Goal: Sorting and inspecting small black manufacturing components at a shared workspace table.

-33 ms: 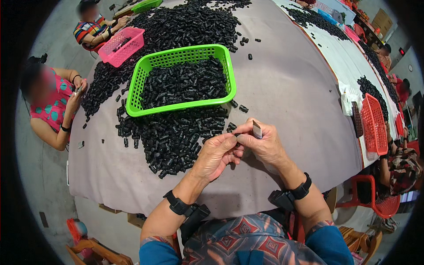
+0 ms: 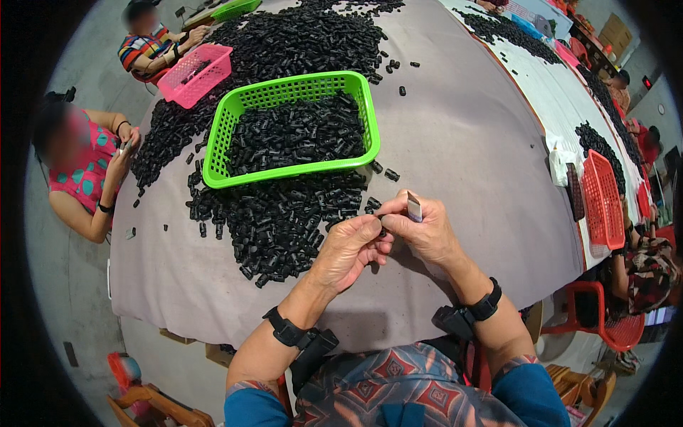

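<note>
My left hand [image 2: 350, 249] is closed, pinching a small black plastic part [image 2: 383, 229] between thumb and fingertips. Against the same part press the thumb and fingertip of my right hand [image 2: 425, 231]. A short flat blade [image 2: 414, 208] sticks up out of my right hand; its lower end is hidden in the fingers. Both hands meet just above the cloth-covered table [image 2: 491, 185]. Left of them lies a loose pile of similar black parts [image 2: 281, 228]. Behind that pile stands a green plastic basket [image 2: 290, 175], holding many more of these parts.
Another large heap of black parts [image 2: 299, 43] spreads across the far left of the table. A pink basket [image 2: 196, 76] rests by it. Two co-workers sit on the left. To the right, a second table [image 2: 523, 89] carries more parts and a red basket [image 2: 603, 203].
</note>
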The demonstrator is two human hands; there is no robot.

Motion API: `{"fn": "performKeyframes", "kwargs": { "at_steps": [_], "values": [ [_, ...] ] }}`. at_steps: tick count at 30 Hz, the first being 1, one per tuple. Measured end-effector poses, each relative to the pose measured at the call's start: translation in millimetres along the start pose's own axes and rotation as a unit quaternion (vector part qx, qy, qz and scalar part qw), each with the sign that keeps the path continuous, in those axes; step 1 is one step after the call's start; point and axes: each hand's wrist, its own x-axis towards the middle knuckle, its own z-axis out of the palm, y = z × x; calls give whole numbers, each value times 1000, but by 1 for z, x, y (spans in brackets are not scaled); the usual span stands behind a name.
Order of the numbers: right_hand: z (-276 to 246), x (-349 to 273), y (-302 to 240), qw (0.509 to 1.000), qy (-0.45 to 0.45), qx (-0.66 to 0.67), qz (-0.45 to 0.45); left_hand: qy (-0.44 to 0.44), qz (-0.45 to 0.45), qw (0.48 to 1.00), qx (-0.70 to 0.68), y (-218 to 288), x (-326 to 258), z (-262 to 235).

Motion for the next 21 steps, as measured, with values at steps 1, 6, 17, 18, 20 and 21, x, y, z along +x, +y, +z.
{"fn": "performKeyframes", "kwargs": {
  "at_steps": [1,6,17,18,20,21],
  "values": [
    [2,-1,-2,994,8,93,62,2,-5,1000,1,0,0,0],
    [-2,1,-2,996,12,74,58,-14,-14,1000,-23,0,0,1],
    [-2,1,3,992,-25,108,55,-26,-12,998,-48,0,0,2],
    [-1,1,2,993,-18,99,56,-28,-15,998,-55,-1,0,1],
    [-1,0,0,994,-10,90,56,-32,-18,998,-60,-1,0,2],
    [-1,0,-3,992,-11,103,66,-36,-20,997,-60,-1,-1,3]
  ]
}}
